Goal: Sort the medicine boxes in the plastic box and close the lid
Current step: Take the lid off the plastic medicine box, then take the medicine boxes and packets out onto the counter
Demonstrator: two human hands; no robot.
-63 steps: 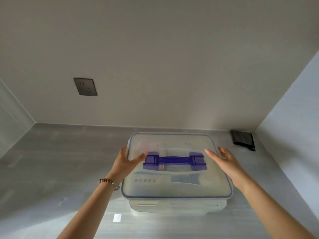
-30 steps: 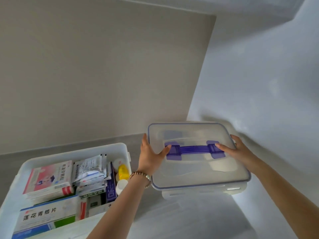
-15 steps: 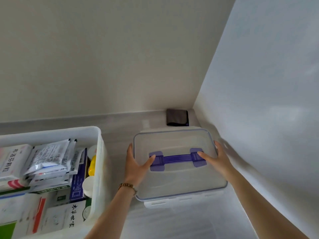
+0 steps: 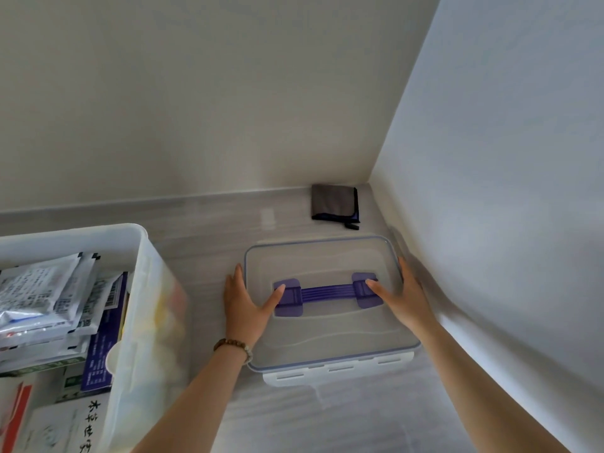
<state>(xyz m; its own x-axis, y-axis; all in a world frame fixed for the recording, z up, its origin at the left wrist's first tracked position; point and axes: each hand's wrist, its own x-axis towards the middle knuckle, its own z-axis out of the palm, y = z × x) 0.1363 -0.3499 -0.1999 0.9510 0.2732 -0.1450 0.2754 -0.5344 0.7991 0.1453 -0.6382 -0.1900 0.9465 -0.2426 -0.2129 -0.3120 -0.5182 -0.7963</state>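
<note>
Clutter stands mostly to the left: a tall white box (image 4: 140,243) of cloudy plastic with rounded corners sits open on the counter (image 4: 202,230), filled with medicine packs (image 4: 42,289). These are flat foil-and-paper sachets stacked over printed cardboard cartons, one of them dark blue. The box's near wall blurs what lies behind it.

The counter is pale grey with a faint streaked grain and runs into a corner of two plain matte walls. A dark grey folded cloth (image 4: 335,202) with a blue edge lies in that corner, clear of everything else.

Between the box and the right wall (image 4: 490,191) lies the lid (image 4: 327,331). It is a clear, rounded rectangle with a bluish seal round its rim, a ribbed purple handle (image 4: 327,292) across the middle and white latch flaps along the near edge. It seems to rest flat on the counter, though contact is hard to confirm.

The left hand (image 4: 245,308), with a beaded bracelet (image 4: 233,344) at the wrist, clasps the lid's left edge, fingers down the side and thumb on the handle's left mount. The right hand (image 4: 405,299) clasps the right edge the same way, thumb on the right mount, close beside the wall.
</note>
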